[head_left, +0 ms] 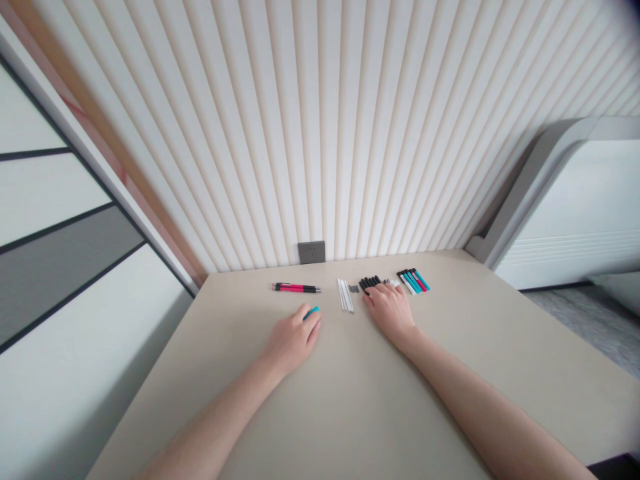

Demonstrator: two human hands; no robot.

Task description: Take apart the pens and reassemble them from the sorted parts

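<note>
My left hand (295,337) is closed around a teal pen barrel (311,312), whose end pokes out between thumb and forefinger. Over the row of black pen grips (370,283), my right hand (390,310) reaches down, thumb and forefinger closed at the near end of one grip. Its other fingers partly cover small clear and silver pieces (388,282). Left of the grips lie several white refills (345,296) and a small cluster of grey springs (354,289). Two red and black pens (297,288) lie side by side beyond my left hand.
Several pen barrels (413,281) in white, teal and red with black ends lie at the back right of the beige table (340,400). Behind it rises a ribbed white wall (310,133) with a dark socket (311,252). A bed headboard (565,200) stands at right.
</note>
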